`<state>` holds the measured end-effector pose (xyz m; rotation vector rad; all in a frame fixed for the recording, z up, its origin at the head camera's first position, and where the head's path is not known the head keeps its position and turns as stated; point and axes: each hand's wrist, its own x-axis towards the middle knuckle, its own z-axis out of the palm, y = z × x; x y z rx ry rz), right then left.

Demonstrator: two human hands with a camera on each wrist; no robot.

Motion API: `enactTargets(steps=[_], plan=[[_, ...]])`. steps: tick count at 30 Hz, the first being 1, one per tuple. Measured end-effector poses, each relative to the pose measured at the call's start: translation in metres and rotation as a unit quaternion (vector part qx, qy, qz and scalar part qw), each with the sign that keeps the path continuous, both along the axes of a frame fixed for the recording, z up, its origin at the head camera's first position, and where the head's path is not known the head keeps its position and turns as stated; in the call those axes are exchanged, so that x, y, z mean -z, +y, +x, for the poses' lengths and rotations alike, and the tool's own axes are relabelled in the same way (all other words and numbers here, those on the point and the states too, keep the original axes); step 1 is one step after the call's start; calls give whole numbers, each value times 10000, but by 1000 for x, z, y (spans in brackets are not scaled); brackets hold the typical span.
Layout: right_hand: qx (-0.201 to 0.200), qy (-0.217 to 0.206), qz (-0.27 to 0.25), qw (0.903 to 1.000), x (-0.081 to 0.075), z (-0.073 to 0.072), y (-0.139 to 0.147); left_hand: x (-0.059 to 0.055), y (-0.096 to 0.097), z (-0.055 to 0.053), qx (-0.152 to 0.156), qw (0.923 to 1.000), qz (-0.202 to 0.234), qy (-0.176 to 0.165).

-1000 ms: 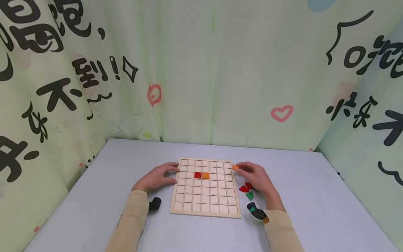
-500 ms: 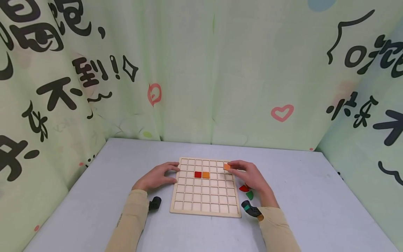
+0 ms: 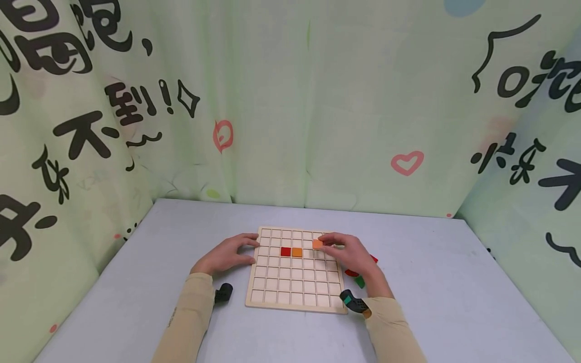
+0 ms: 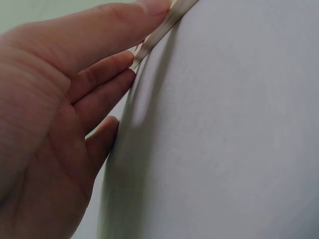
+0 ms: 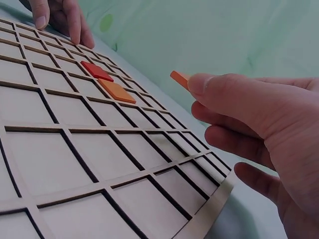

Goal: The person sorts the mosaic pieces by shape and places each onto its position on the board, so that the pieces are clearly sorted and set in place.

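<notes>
A square wooden grid board [image 3: 290, 287] lies on the white table. My left hand [image 3: 229, 253] rests against its left edge, and in the left wrist view the thumb and fingertips touch the rim. My right hand [image 3: 348, 252] pinches an orange square tile [image 5: 178, 78] between thumb and fingers. That tile is held above the board's right part, apart from the cells in the right wrist view. A red tile [image 3: 285, 251] and a second orange tile [image 3: 297, 252] sit side by side in the board's upper middle cells.
Right of the board, partly hidden by my right hand and wrist, lie a green piece [image 3: 360, 282], a red piece [image 3: 351, 273] and another red piece [image 3: 374, 258]. Black devices are on both wrists. A printed pale green curtain [image 3: 354, 111] surrounds the table's back and sides.
My right hand has carried the orange tile leftward from beyond the board's right edge to over the cells. The left hand stays at the left edge.
</notes>
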<state>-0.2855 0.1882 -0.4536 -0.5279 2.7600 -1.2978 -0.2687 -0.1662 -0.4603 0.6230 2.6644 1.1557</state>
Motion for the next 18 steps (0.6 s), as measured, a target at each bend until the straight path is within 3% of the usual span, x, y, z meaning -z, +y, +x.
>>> enactTargets(steps=[18], plan=[[-476,340,395,9975,5,-3,-12,1,0,0,13,10000,26,27]])
